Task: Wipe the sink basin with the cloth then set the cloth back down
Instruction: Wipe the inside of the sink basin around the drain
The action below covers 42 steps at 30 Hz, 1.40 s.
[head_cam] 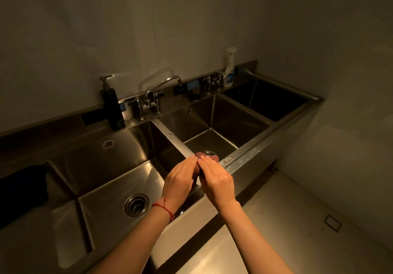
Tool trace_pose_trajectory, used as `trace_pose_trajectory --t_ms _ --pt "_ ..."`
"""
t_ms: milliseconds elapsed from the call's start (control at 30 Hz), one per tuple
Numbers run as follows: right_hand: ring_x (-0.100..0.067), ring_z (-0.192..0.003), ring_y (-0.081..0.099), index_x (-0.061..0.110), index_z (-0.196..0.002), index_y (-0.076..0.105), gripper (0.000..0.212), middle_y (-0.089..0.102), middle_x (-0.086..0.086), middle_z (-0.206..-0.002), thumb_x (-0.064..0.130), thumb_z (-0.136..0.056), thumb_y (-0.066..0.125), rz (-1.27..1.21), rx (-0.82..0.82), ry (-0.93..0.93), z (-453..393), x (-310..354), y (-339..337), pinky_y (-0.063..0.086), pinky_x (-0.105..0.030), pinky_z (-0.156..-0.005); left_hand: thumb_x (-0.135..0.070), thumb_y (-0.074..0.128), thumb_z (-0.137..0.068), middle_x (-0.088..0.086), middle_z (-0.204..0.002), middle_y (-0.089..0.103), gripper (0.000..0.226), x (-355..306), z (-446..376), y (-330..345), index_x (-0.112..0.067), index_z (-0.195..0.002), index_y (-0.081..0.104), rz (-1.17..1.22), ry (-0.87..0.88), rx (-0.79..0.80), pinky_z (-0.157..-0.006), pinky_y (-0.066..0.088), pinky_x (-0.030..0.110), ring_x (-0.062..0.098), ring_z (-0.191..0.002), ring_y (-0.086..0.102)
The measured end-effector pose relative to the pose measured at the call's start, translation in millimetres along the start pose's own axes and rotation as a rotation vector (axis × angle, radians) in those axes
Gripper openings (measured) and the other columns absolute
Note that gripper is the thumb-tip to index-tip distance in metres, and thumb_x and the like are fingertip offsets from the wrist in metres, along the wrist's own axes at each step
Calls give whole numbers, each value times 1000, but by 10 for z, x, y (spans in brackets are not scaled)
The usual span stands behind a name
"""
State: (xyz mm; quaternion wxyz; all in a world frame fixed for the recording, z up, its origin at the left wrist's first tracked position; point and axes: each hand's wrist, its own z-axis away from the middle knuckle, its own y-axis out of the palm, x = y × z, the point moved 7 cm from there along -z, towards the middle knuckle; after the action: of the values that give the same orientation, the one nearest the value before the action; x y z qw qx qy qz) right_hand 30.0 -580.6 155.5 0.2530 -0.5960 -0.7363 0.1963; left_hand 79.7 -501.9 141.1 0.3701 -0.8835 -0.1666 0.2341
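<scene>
Nearest us, our 2 forearms reach out over the steel sink's front rim [244, 156]. Our left hand [179, 180], with a red string [163, 207] at the wrist, and our right hand [214, 178] lie side by side with fingers straight and fingertips almost touching, both pressed flat on a pinkish cloth [200, 155]. The cloth sits where the divider [172, 137] between the left basin [110, 188] and the middle basin [214, 141] meets the front rim, and only small bits of it show past our fingers. A round drain [136, 205] lies in the left basin floor. Something dark [23, 190] rests on the surface at far left. Farther back stand a black pump bottle [111, 105], a faucet [157, 90] and a second faucet [214, 80]. A spray bottle [229, 67] stands at the back by the third basin [270, 99].
</scene>
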Motion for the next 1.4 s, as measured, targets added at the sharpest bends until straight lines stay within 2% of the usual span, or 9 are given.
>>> trace_pose_trajectory --t_ms 133,300,400,467,567,700,967,1100,1400 --pt "-22 -95 69 4 -103 69 35 73 -12 -100 7 -69 79 27 33 15 -26 -249 71 57 -34 -80 -8 73 -74 6 -95 73 20 12 -216 181 -7 -94 70 29 161 -3 -96 50 25 16 -95 72" --pt "-20 -98 68 5 -105 68 42 72 -11 -103 10 -66 82 75 84 44 -134 -592 219 53 -31 -85 -9 75 -79 1 -87 71 11 130 -546 487 -11 -89 70 82 217 48 -83 58 24 10 -84 70" --pt "-22 -98 68 5 -106 68 43 72 -11 -104 11 -66 83 83 109 66 -212 -797 307 54 -33 -84 -10 74 -81 0 -85 71 7 204 -743 624 -13 -87 71 83 235 73 -83 58 26 9 -84 70" --pt "-25 -97 68 6 -106 68 47 72 -12 -104 11 -62 84 97 147 94 -265 -941 385 55 -37 -82 -10 75 -81 1 -88 72 10 279 -859 712 -12 -90 72 64 244 92 -84 59 29 11 -87 71" --pt "-27 -96 68 6 -107 68 51 71 -13 -104 14 -60 86 131 198 113 -351 -1110 534 56 -40 -81 -6 83 -71 7 -96 75 30 413 -1020 842 -6 -100 74 25 245 122 -84 60 35 18 -95 73" --pt "-26 -98 68 8 -109 67 53 71 -12 -106 22 -62 85 179 242 128 -417 -1312 749 53 -40 -85 -2 90 -55 12 -97 76 48 558 -1214 998 0 -100 75 3 272 107 -80 61 37 24 -92 74" --pt "-28 -107 63 12 -119 61 49 66 -13 -118 38 -79 70 209 401 204 -381 -1749 1093 52 -42 -89 0 91 -51 13 -97 76 53 732 -1441 1350 1 -101 74 31 228 184 -76 62 39 26 -91 75" --pt "-30 -113 60 11 -123 57 45 62 -15 -123 36 -86 62 147 448 283 -358 -2021 1168 48 -44 -93 7 90 -45 17 -98 76 59 844 -1536 1511 5 -101 73 -9 133 210 -74 61 44 30 -92 74" --pt "-28 -134 38 14 -137 41 48 43 -12 -143 39 -97 38 42 605 340 -244 -2650 1338 27 -42 -112 12 89 -41 16 -96 76 60 856 -1708 1905 4 -99 74 -88 -18 234 -71 61 44 29 -86 75"
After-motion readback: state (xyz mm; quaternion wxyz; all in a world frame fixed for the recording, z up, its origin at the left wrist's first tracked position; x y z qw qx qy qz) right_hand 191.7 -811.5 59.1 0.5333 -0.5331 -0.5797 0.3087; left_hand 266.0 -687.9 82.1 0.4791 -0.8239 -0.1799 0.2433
